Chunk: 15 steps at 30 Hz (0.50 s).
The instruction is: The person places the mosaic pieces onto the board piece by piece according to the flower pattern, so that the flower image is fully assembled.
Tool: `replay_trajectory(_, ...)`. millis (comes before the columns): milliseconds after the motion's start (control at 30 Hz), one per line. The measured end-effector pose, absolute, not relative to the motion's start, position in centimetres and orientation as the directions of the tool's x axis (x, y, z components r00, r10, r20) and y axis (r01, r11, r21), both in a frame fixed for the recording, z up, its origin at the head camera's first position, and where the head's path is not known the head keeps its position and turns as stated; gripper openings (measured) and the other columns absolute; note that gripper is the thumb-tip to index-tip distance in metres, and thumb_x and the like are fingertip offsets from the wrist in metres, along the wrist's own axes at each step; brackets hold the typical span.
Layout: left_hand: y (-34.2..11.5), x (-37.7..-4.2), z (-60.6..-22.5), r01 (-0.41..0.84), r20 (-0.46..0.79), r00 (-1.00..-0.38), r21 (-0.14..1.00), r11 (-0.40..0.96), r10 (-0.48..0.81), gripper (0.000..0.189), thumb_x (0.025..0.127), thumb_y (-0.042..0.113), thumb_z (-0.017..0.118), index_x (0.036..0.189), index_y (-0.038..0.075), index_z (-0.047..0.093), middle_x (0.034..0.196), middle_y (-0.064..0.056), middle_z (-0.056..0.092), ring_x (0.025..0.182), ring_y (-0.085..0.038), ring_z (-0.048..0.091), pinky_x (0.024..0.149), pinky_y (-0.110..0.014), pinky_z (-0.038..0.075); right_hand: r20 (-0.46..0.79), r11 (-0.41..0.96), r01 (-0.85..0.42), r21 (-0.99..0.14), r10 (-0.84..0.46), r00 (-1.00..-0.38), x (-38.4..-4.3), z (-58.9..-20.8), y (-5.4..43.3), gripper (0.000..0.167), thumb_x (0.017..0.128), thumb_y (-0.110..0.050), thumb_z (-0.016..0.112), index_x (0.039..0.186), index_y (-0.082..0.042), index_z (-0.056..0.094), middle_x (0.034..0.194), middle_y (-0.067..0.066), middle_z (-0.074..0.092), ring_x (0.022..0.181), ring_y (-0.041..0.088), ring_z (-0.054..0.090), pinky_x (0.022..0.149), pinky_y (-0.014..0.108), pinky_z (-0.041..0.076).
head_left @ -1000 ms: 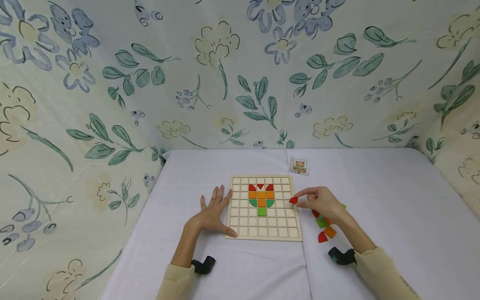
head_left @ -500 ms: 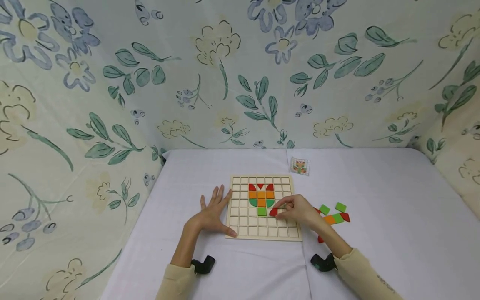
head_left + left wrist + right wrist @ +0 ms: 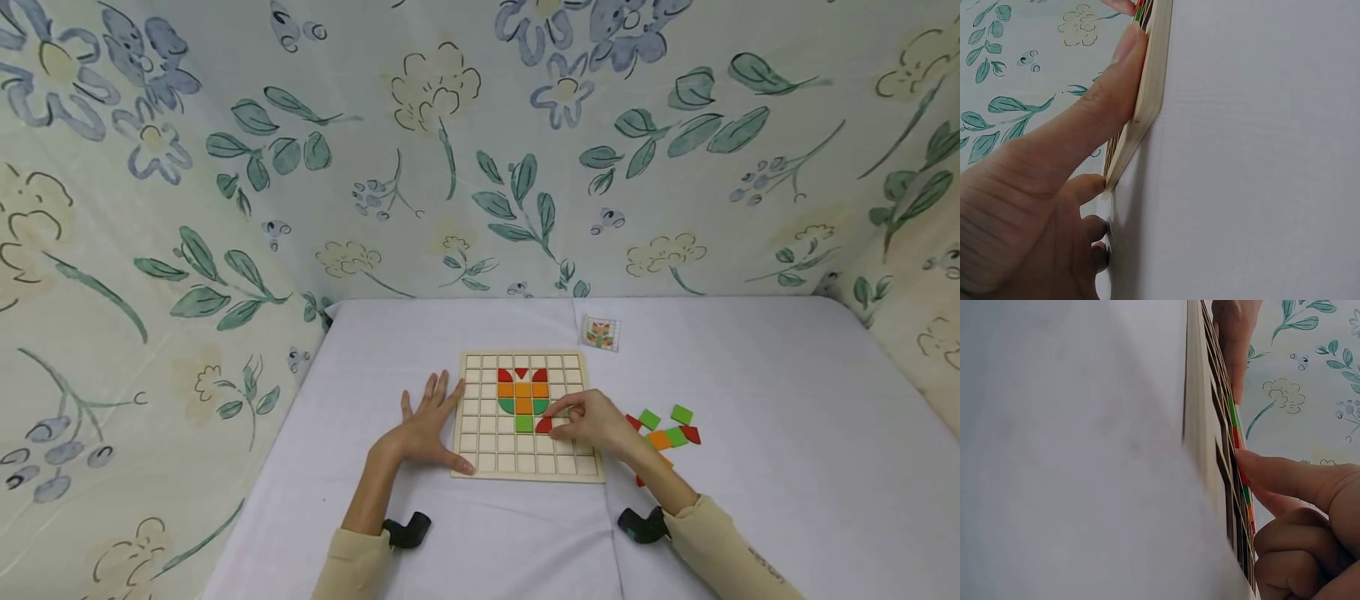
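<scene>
A wooden grid board (image 3: pixel 487 443) lies on the table, bearing a tulip-like pattern of red, orange and green flat tiles. My right hand (image 3: pixel 596 423) pinches a red quarter-round tile (image 3: pixel 543 427) between thumb and index finger. That tile sits at the cell just right of the light green square tile (image 3: pixel 524 423); whether it is fully down in the cell I cannot tell. With fingers spread, my left hand (image 3: pixel 422 433) rests against the board's left side, its thumb (image 3: pixel 1100 94) on the near left corner of the frame.
Several loose red, green and orange tiles (image 3: pixel 677 436) lie right of the board, partly hidden by the right forearm. A small printed pattern card (image 3: pixel 601 332) lies beyond the board's far right corner. A white cloth (image 3: pixel 787 417) covers the table; a floral curtain (image 3: pixel 480 167) hangs behind.
My right hand has carried the red tile leftward from the board's right edge to beside the light green square, shifting it slightly left at the end. My left hand stays put.
</scene>
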<state>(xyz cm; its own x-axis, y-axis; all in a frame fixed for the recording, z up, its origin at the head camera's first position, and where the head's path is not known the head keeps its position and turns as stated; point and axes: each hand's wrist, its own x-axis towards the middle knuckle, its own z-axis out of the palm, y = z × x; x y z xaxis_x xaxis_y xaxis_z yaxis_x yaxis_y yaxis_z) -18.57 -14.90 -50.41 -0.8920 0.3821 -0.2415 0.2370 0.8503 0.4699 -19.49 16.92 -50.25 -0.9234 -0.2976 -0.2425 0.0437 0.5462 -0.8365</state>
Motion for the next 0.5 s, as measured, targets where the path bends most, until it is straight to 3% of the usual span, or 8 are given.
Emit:
replay_trajectory(333, -14.9, -18.7, -50.6, 0.244, -0.237, -0.890, 0.471, 0.848, 0.388, 0.143, 0.061, 0.058, 0.095, 0.168, 0.017, 0.010, 0.174, -0.016, -0.009, 0.161, -0.039, -0.014, 0.118, -0.079, -0.012, -0.240, 0.570, 0.051, -0.820, -0.262, -0.935, -19.5, -50.2, 16.9, 0.023, 0.083, -0.015, 0.087, 0.105, -0.013, 0.081, 0.056, -0.003, 0.033, 0.053, 0.014, 0.030, 0.052, 0.024, 0.023)
replay_trajectory(500, -14.9, -18.6, -50.6, 0.243, -0.236, -0.891, 0.474, 0.847, 0.387, 0.143, 0.061, 0.057, 0.096, 0.168, 0.017, 0.011, 0.174, -0.017, -0.009, 0.162, -0.039, -0.014, 0.118, -0.079, -0.012, -0.236, 0.574, 0.053, -0.817, -0.250, -0.939, -19.5, -49.9, 18.1, 0.028, 0.084, -0.019, 0.086, 0.111, -0.012, 0.079, 0.057, -0.004, 0.031, 0.054, 0.013, 0.028, 0.052, 0.025, 0.024)
